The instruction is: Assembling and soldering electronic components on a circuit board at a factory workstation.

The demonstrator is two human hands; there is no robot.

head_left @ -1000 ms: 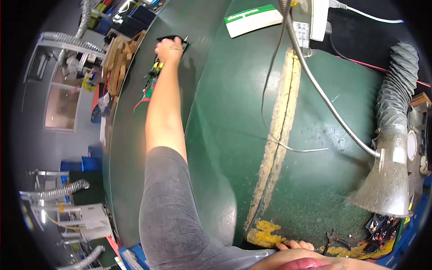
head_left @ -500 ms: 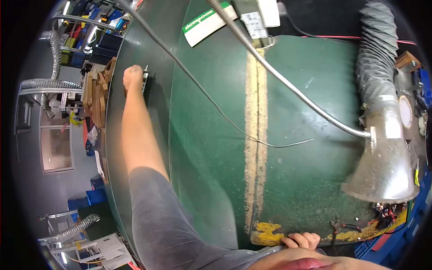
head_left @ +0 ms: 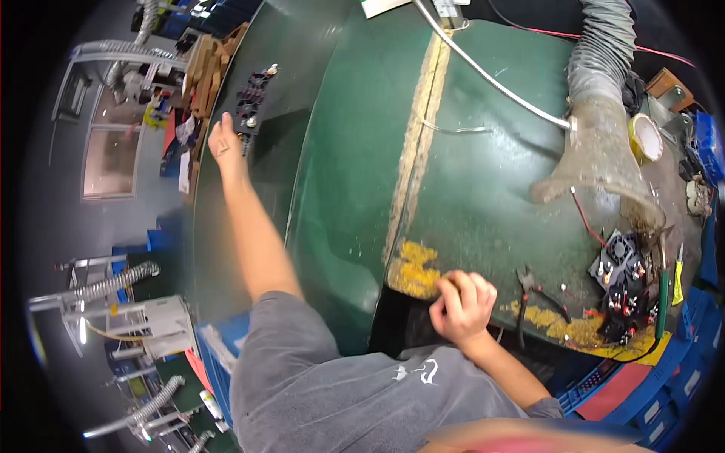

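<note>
My left hand [head_left: 226, 147] is at the far left of the green table, fingers extended and apart, holding nothing. Just beside it lies a long black assembly [head_left: 251, 98] with small pale and brass-coloured bits along it; its exact kind is unclear. My right hand [head_left: 463, 306] is over the table's near edge by a worn yellow patch [head_left: 411, 270]. Its fingers are curled in loosely and nothing shows in them. To its right lie cutting pliers [head_left: 525, 291] with dark red handles. Farther right sits a black fan part [head_left: 621, 249] among loose wired pieces.
A metal extraction hood [head_left: 600, 158] on a grey hose [head_left: 604, 53] hangs over the right side. A flexible metal tube [head_left: 502, 90] crosses the far table. Tape [head_left: 646, 138], a green-handled tool [head_left: 662, 294] and a yellow cutter [head_left: 677, 275] lie at right. Blue bins [head_left: 664, 411] stand below.
The view has swung. My left hand has let go of the black assembly, which now lies beside it. My right hand has lifted off the table edge and curled.
</note>
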